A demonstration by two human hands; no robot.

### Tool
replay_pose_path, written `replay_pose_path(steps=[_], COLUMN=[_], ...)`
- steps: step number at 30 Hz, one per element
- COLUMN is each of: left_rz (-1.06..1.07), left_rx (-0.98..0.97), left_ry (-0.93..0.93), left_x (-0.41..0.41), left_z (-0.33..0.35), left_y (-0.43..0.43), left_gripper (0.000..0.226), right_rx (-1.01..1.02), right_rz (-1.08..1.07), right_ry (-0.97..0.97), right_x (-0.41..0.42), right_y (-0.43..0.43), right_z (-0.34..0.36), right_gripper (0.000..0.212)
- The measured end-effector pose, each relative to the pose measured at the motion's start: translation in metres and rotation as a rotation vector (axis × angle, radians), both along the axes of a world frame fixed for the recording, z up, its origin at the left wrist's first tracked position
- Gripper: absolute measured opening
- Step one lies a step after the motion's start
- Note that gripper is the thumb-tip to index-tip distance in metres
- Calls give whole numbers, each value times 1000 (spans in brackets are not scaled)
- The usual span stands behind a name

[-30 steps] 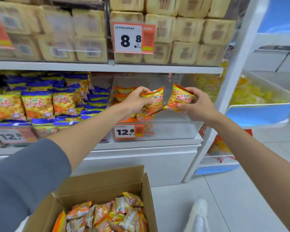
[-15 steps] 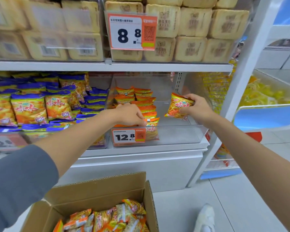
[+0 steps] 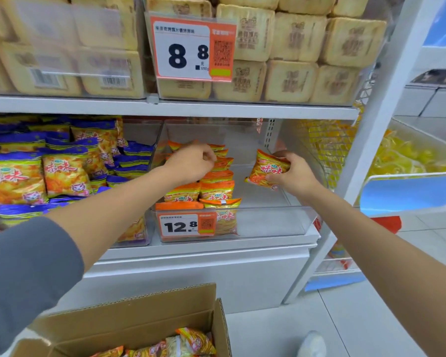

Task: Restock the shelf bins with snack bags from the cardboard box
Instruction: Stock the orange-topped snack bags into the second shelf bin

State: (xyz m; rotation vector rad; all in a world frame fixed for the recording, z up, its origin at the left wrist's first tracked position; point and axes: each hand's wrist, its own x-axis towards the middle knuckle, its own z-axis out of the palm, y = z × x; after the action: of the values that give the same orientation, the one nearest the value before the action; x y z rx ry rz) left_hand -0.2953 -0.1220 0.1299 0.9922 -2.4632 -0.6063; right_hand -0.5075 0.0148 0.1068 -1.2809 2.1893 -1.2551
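Centre frame, your right hand (image 3: pixel 295 175) grips a snack bag (image 3: pixel 267 169) over the right half of the clear bin (image 3: pixel 268 222), your left hand (image 3: pixel 191 163) curls above the stacked bags (image 3: pixel 216 190) in its left half, pinching or not I cannot tell, and the cardboard box (image 3: pixel 139 313) sits bottom left.

snack bag (image 3: pixel 268 170): is showing orange and yellow print with red characters.
row of bags (image 3: pixel 216 188): are carrying orange top bands over yellow-green bodies.
left-bin bags (image 3: pixel 65 173): are wearing purple-blue tops, yellow and orange fronts, red characters and a pink cat face.
lower price tag (image 3: pixel 182 225): is showing an orange border, white panel and black digits.
bread packs (image 3: pixel 296 39): are showing pale tan with brown stamps.
cardboard box (image 3: pixel 139 313): is showing plain brown.
sleeve (image 3: pixel 23 266): is showing grey.
shelf (image 3: pixel 191 108): is showing white.
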Motion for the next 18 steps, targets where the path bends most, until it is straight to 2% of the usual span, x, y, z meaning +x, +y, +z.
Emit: replay_pose_path(steps=[3, 5, 8, 10, 12, 15, 18], left_rz=[2, 7, 39, 70, 66, 75, 126], left_rx=[-50, -40, -127, -192, -131, -38, -60], left_ry=[-197, -337, -424, -482, -480, -424, -356], left_x=[-19, -26, -27, -29, -29, -27, -29], left_z=[-8, -17, -23, -27, -32, -36, -40], left_y=[-19, -31, -33, -32, -31, -27, -26], left_gripper=[36, 39, 47, 51, 58, 62, 55], right_rx=[4, 16, 26, 98, 133, 109, 24], right_rz=[-80, -73, -73, -102, -61, -25, -23], right_ry=[49, 61, 82, 192, 248, 191, 45], right_x=[-12, -20, -31, -34, -34, -32, -29], right_y=[-21, -42, -80, -99, -114, -130, -138], right_z=[-6, -13, -23, -25, -30, -45, -56], right_gripper=[61, 56, 57, 64, 68, 75, 99])
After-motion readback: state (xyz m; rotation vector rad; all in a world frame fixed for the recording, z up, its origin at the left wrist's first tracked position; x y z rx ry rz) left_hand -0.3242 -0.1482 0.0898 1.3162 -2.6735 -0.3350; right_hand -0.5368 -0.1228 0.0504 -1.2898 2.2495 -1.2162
